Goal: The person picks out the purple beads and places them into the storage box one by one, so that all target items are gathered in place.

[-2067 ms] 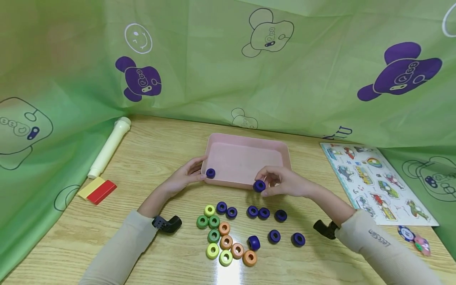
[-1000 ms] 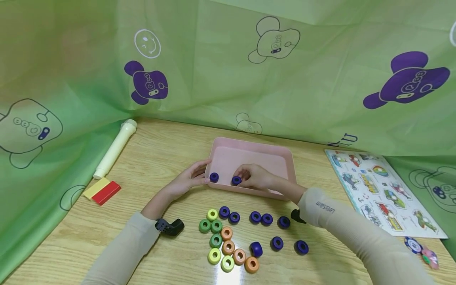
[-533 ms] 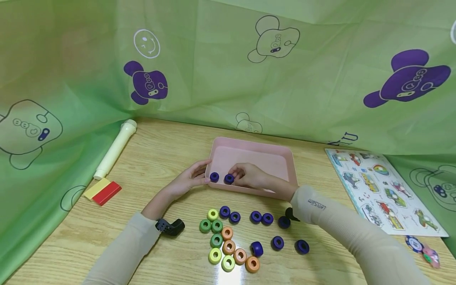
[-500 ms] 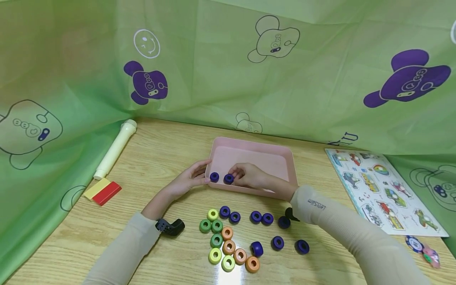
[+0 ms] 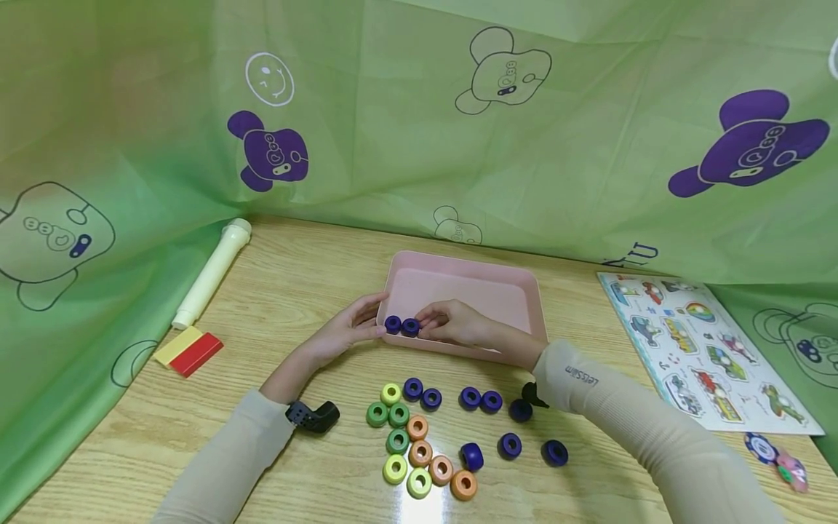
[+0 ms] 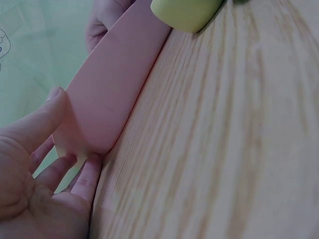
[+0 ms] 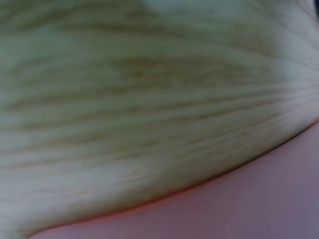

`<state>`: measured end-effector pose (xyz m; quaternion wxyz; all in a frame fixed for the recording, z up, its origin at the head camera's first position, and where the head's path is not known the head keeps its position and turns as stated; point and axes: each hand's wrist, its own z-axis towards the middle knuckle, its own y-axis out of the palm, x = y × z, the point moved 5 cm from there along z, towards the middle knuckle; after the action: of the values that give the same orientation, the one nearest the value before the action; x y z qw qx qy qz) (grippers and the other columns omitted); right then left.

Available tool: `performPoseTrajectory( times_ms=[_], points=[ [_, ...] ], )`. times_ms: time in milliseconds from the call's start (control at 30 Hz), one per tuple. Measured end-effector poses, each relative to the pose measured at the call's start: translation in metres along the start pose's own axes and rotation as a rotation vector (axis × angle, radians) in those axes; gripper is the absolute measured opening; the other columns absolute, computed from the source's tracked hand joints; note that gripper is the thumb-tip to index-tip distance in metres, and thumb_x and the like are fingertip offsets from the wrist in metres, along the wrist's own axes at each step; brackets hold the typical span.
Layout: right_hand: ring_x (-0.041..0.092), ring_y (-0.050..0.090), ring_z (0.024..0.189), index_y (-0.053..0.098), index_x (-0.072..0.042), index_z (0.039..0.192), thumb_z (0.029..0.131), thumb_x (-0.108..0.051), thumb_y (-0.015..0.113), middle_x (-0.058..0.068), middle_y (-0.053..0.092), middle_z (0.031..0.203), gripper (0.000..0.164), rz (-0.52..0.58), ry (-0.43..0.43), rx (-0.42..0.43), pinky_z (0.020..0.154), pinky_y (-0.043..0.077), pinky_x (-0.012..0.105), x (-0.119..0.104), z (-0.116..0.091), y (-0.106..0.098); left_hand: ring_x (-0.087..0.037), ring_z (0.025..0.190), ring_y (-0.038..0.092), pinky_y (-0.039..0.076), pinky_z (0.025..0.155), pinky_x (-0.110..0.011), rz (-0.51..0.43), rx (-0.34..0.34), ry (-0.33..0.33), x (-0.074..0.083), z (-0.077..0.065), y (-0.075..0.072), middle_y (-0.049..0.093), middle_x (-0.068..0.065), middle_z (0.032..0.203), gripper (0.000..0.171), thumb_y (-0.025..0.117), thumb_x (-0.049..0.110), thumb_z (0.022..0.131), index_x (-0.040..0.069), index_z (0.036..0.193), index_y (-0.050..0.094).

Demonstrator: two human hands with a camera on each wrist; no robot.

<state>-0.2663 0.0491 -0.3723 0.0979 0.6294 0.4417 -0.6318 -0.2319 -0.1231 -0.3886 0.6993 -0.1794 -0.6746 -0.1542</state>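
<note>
A shallow pink tray (image 5: 465,291) lies on the table. At its front left corner my left hand (image 5: 347,327) holds it, thumb on the front wall and fingers at the left side; the left wrist view shows these fingers against the tray wall (image 6: 109,74). Inside that corner sits a dark blue bead (image 5: 393,324). Right beside it is a second dark blue bead (image 5: 409,327), pinched by my right hand (image 5: 458,324), which reaches in over the front wall. The right wrist view shows only table and tray wall (image 7: 224,209), not the hand.
In front of the tray lie several dark blue beads (image 5: 470,398), plus green (image 5: 377,415), yellow (image 5: 395,469) and orange beads (image 5: 465,485). A picture board (image 5: 707,349) lies at right. A cream stick (image 5: 212,273) and a yellow-red block (image 5: 190,351) lie at left. Green cloth (image 5: 393,145) hangs behind.
My right hand has brought the second dark blue bead from above the front wall into the tray, then leftward to the first bead. My left hand has stayed at the tray corner.
</note>
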Motion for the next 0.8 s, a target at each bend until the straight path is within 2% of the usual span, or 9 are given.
performPoseTrajectory(
  times_ms=[67,300,400,600,800],
  points=[
    [0.031,0.054,0.088,0.051,0.010,0.105,0.077,0.002,0.058,0.023,0.055,0.097,0.030,-0.004,0.007,-0.002,0.071,0.045,0.026,-0.001,-0.002,-0.001,-0.030,0.122,0.018,0.017,0.097,-0.040,0.002,-0.003,0.003,0.000,0.000,0.000,0.017,-0.015,0.136,0.059,0.053,0.005,0.083,0.006,0.133,0.022],
    [0.020,0.056,0.081,0.052,0.005,0.107,0.077,0.000,0.058,0.016,0.055,0.094,0.031,0.002,-0.012,0.039,0.069,0.046,0.028,0.018,-0.010,-0.019,-0.030,0.121,0.019,0.018,0.097,-0.041,0.015,0.004,0.000,0.001,0.000,0.000,0.018,-0.014,0.136,0.059,0.053,0.007,0.083,0.008,0.133,0.023],
    [0.021,0.055,0.081,0.052,0.004,0.107,0.077,0.001,0.057,0.016,0.055,0.094,0.031,-0.013,-0.005,0.062,0.071,0.046,0.029,0.019,-0.024,-0.029,-0.030,0.121,0.019,0.018,0.097,-0.040,0.019,0.004,0.000,0.001,0.000,0.000,0.018,-0.014,0.136,0.059,0.053,0.007,0.082,0.008,0.133,0.023],
    [0.020,0.053,0.079,0.054,0.003,0.102,0.077,-0.007,0.061,0.012,0.057,0.089,0.028,-0.121,-0.066,0.091,0.070,0.044,0.026,0.015,-0.059,-0.049,-0.030,0.121,0.019,0.018,0.097,-0.041,0.004,-0.001,0.015,0.000,0.002,0.000,0.018,-0.015,0.136,0.059,0.053,0.005,0.082,0.006,0.133,0.022],
    [0.019,0.053,0.074,0.053,0.003,0.103,0.079,-0.014,0.059,0.009,0.055,0.083,0.030,-0.138,-0.114,0.003,0.064,0.045,0.026,0.019,-0.099,-0.057,-0.032,0.121,0.019,0.019,0.096,-0.042,-0.002,-0.015,0.019,-0.001,0.002,0.001,0.016,-0.016,0.136,0.060,0.052,0.004,0.083,0.005,0.133,0.020]
  ],
)
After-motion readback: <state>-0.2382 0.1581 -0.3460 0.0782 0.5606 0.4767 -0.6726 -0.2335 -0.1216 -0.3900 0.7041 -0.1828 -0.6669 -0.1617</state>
